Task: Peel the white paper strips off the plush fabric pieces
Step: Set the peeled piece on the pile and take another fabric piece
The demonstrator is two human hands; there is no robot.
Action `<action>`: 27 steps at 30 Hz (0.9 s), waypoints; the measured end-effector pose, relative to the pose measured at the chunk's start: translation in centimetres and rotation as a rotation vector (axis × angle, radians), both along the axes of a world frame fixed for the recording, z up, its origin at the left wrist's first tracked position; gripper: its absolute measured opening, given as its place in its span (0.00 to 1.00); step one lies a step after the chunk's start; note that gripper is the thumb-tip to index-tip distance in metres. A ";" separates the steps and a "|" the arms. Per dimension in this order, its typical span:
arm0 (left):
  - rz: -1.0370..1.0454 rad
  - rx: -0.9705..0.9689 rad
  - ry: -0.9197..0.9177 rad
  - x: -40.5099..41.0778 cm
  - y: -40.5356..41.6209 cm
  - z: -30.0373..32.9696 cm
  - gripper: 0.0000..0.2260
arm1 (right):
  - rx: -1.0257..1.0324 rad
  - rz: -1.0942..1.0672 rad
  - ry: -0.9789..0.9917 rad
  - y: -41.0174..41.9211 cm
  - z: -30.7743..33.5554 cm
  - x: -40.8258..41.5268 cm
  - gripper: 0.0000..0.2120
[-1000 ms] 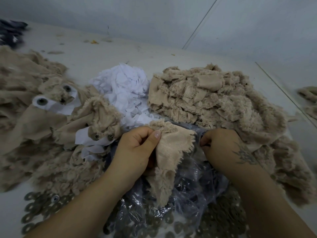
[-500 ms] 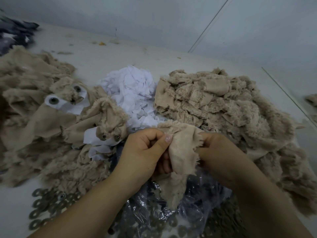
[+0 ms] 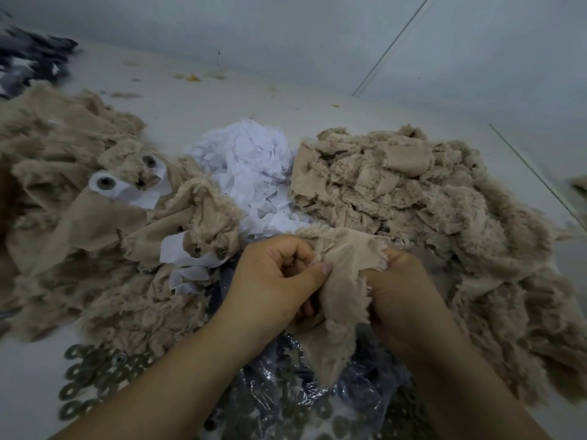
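At far left, the heap of tan plush fabric pieces (image 3: pixel 79 198) lies as it did a second ago, white paper strips (image 3: pixel 139 193) with round grey eye studs still stuck to several, so those remain to be peeled. Near it, dull metal washers (image 3: pixel 95 376) are scattered on the pale table (image 3: pixel 31 392). Behind the hands sits the mound of torn white paper scraps (image 3: pixel 251 173).

The left hand (image 3: pixel 273 281) still grips the tan plush piece (image 3: pixel 343 281), thumb pressed onto its smooth backing. The right hand (image 3: pixel 403 300), apart from the cloth a second ago, has closed in and now pinches its right edge. No paper shows on this piece; likely it is being turned over for checking. At right lies the pile of stripped tan plush (image 3: pixel 413 198), and nearest, a crinkled clear plastic bag (image 3: pixel 286 398).
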State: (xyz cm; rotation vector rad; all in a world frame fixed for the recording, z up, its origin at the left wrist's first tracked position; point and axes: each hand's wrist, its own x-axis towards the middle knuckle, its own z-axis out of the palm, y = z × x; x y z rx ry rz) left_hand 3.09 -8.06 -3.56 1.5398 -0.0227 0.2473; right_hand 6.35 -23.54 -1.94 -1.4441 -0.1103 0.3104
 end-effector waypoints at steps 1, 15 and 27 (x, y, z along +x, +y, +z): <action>-0.002 0.003 0.005 0.0 0.0 0.0 0.09 | 0.004 0.014 -0.014 0.0 0.0 0.0 0.18; 0.019 0.036 0.018 -0.1 0.2 0.3 0.09 | -0.004 0.009 0.000 -0.5 -0.2 0.5 0.09; 0.024 0.185 -0.077 0.0 0.0 -0.1 0.08 | -0.004 0.005 0.025 0.1 0.4 -0.3 0.13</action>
